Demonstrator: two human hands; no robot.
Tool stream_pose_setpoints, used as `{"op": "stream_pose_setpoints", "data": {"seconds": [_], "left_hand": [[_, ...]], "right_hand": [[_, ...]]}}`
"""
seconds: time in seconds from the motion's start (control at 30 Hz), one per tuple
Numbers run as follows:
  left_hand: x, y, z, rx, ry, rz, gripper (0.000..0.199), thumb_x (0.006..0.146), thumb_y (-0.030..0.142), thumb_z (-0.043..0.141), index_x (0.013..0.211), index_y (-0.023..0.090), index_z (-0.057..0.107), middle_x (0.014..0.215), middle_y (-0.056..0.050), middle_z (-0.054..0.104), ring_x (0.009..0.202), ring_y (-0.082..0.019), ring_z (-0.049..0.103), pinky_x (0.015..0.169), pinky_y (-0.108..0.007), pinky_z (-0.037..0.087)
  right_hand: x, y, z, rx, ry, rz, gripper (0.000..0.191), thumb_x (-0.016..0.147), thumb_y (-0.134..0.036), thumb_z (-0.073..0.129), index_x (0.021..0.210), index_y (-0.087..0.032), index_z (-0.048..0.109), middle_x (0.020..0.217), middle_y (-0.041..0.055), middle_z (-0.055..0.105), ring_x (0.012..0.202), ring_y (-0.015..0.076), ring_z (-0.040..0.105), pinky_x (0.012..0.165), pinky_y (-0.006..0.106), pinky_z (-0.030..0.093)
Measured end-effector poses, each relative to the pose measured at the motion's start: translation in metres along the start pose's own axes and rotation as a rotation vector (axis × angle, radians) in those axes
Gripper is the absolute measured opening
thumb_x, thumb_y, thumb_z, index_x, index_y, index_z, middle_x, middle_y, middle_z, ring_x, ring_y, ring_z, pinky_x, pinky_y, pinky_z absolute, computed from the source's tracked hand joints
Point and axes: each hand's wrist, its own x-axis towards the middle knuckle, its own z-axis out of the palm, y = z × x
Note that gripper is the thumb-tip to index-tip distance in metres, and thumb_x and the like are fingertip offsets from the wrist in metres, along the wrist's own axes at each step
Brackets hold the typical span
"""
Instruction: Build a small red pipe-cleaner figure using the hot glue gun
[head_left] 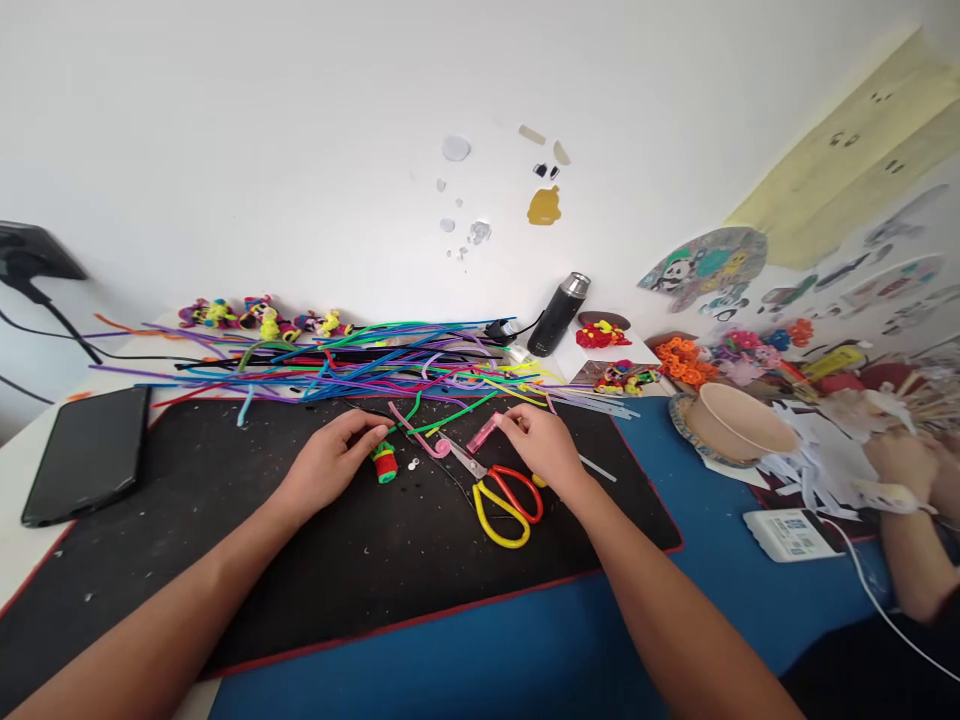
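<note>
While my left grip (330,466) pinched the red-and-green piece (385,464) above the black mat (315,580) and my right grip (546,445) held the pink strip (482,433), drawing the strip leftward risked snagging the scissors (478,470) beside it.

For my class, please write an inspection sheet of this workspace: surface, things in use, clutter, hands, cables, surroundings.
Surface: black mat on blue table, small scraps scattered
Things in use: red-and-green piece, pink strip, scissors
Clutter: coloured stems piled behind
Hands: left hand's fingers at red-and-green piece; right hand's fingers on pink strip
Cables: black cable left, white cable right
Surroundings: tablet, black bottle, bowl, another person's hands
</note>
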Motion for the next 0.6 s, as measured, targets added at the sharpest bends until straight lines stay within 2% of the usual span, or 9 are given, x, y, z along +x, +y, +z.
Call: {"op": "stream_pose_setpoints", "data": {"seconds": [0.1, 0.23, 0.33, 0.4, 0.47, 0.53, 0.6], "left_hand": [[0.000, -0.001, 0.001, -0.018, 0.022, -0.009, 0.056, 0.096, 0.072, 0.050, 0.107, 0.025, 0.078, 0.111, -0.006, 0.079, 0.101, -0.028, 0.074, 0.089, -0.036, 0.057], [-0.001, -0.001, -0.003, -0.003, 0.071, -0.016, 0.055, 0.096, 0.070, 0.050, 0.109, 0.024, 0.078, 0.110, -0.007, 0.079, 0.097, -0.027, 0.073, 0.085, -0.035, 0.057], [-0.007, 0.013, -0.004, 0.062, 0.159, 0.021, 0.049, 0.100, 0.063, 0.049, 0.107, 0.023, 0.076, 0.104, -0.007, 0.077, 0.089, -0.025, 0.070, 0.079, -0.035, 0.055], [-0.012, 0.033, 0.002, 0.087, 0.158, 0.134, 0.041, 0.103, 0.055, 0.049, 0.103, 0.024, 0.075, 0.101, -0.006, 0.076, 0.093, -0.025, 0.069, 0.086, -0.036, 0.054], [-0.016, 0.061, 0.018, 0.124, 0.085, 0.284, 0.035, 0.107, 0.045, 0.049, 0.099, 0.023, 0.075, 0.098, -0.006, 0.076, 0.096, -0.025, 0.068, 0.090, -0.037, 0.053], [-0.016, 0.092, 0.042, 0.242, -0.083, 0.407, 0.032, 0.109, 0.036, 0.049, 0.100, 0.022, 0.076, 0.096, -0.007, 0.076, 0.095, -0.025, 0.067, 0.089, -0.038, 0.053], [-0.013, 0.121, 0.069, 0.401, -0.254, 0.489, 0.022, 0.105, 0.031, 0.059, 0.103, 0.020, 0.078, 0.099, -0.009, 0.076, 0.100, -0.027, 0.066, 0.093, -0.041, 0.052]], "right_hand": [[-0.015, 0.006, -0.022, -0.201, 0.001, 0.032, 0.036, 0.101, -0.053, 0.059, 0.089, -0.023, 0.075, 0.073, 0.0027, 0.071, 0.068, 0.0207, 0.065, 0.060, 0.030, 0.031], [-0.038, 0.022, -0.044, -0.383, -0.068, 0.105, 0.039, 0.102, -0.053, 0.060, 0.080, -0.023, 0.072, 0.078, 0.0066, 0.076, 0.074, 0.0237, 0.068, 0.059, 0.031, 0.030], [-0.048, 0.036, -0.045, -0.274, -0.138, 0.189, 0.037, 0.099, -0.050, 0.064, 0.076, -0.022, 0.070, 0.075, 0.0075, 0.075, 0.069, 0.0230, 0.069, 0.058, 0.030, 0.032], [-0.052, 0.045, -0.040, -0.175, -0.170, 0.231, 0.036, 0.099, -0.051, 0.063, 0.079, -0.022, 0.068, 0.067, 0.0041, 0.072, 0.057, 0.0198, 0.066, 0.054, 0.028, 0.035], [-0.055, 0.052, -0.031, -0.096, -0.177, 0.253, 0.035, 0.102, -0.053, 0.058, 0.085, -0.023, 0.066, 0.061, -0.0002, 0.069, 0.047, 0.0167, 0.063, 0.052, 0.027, 0.038], [-0.058, 0.058, -0.023, -0.020, -0.161, 0.267, 0.036, 0.103, -0.055, 0.052, 0.090, -0.023, 0.064, 0.059, -0.0031, 0.068, 0.043, 0.0149, 0.060, 0.050, 0.026, 0.040], [-0.062, 0.063, -0.019, 0.047, -0.143, 0.267, 0.038, 0.103, -0.056, 0.049, 0.091, -0.023, 0.063, 0.059, -0.0041, 0.067, 0.043, 0.0143, 0.060, 0.051, 0.025, 0.043]]}}
